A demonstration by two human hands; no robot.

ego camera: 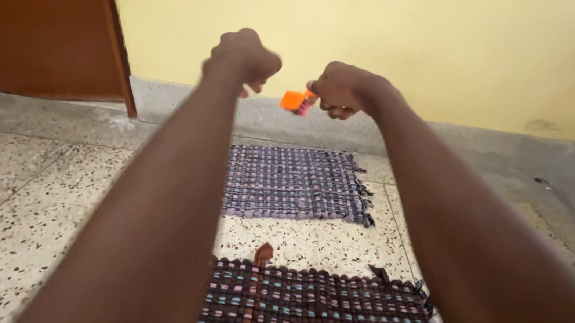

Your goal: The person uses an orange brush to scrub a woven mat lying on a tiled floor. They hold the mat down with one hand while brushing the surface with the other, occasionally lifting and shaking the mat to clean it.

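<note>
Closest to you, at the bottom of the view, lies a woven mat (326,315) of dark strips with teal and pink bands, flat on the speckled floor (9,199). A small brown scrap (263,254) sits at its far edge. Beyond a bare strip of floor lies a second woven mat (292,182), purplish, with a fringe along its right side.

Both your arms reach out above these mats, and the hands meet at the far end, held up in the air in front of the yellow wall (407,37) — well above the floor, touching neither mat.

Your right hand (345,90) is closed around a small orange object (297,100). Only its orange end shows, sticking out from the fingers to the left and a little downward, so its long axis runs roughly sideways, pointing toward your other hand. What kind of tool it is I cannot tell — most of it is hidden in the grip.

Your left hand (243,59) is curled into a fist just beside that orange tip, slightly higher, with a narrow gap between them. Whether it pinches anything I cannot tell; nothing shows in it.

Far left, a brown wooden door (33,10) stands at the wall.
</note>
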